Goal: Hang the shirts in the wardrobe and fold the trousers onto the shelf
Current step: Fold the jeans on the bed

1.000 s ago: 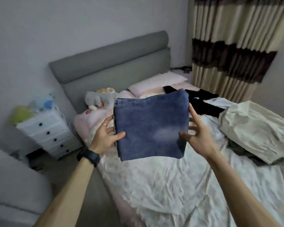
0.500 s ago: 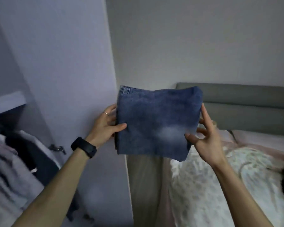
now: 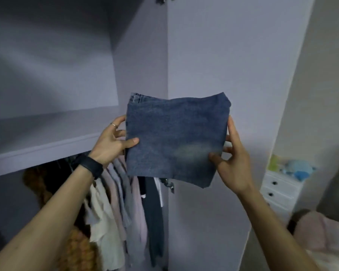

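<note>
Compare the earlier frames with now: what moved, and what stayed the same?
The person turned left from the bed to the open wardrobe, carrying the folded jeans up beside the shelf, above the hanging clothes. Nothing was taken or released: the left hand and right hand pinch the jeans' side edges as before, and the fold is unchanged.

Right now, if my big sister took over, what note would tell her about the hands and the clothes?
Left hand: grips the left edge of the folded blue denim trousers.
Right hand: grips their right edge.
Trousers: held in the air beside the pale lilac wardrobe shelf, not on it.
Done: trousers folded; pale garments hang below the shelf.
Left: set the trousers on the shelf.
</note>
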